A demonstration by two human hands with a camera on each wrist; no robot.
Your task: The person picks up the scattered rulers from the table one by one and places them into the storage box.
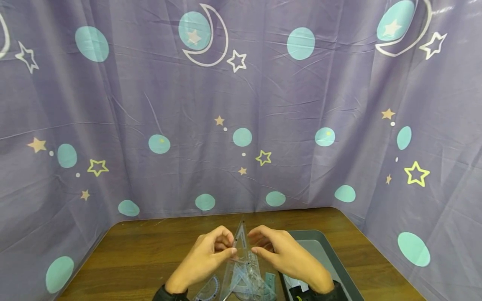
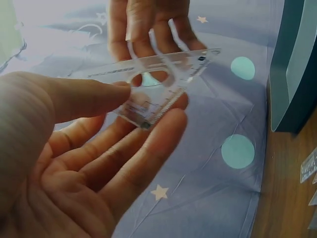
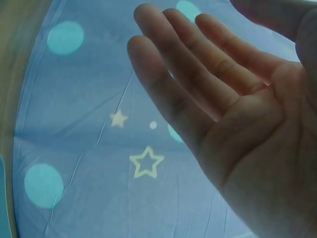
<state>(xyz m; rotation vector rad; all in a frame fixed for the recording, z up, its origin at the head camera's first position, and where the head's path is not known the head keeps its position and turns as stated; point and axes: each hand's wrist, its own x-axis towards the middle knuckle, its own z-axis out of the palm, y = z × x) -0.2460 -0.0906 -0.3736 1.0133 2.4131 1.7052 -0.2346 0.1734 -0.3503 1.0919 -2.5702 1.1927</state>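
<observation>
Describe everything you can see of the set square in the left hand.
The set square is a flat, see-through triangle, apparently plastic, with fine scale marks along one edge, a rounded opening, and dark spots near two corners. It's held tilted above the table, pinched between the left hand's thumb and fingers. The right hand is close by; I can't tell whether it touches. The third corner is unclear.

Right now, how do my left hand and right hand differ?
Your left hand pinches a clear triangle; your right hand grips nothing. Your right hand is nearer the gray tray than your left hand. Both have dark cuffs at the wrist.
</observation>
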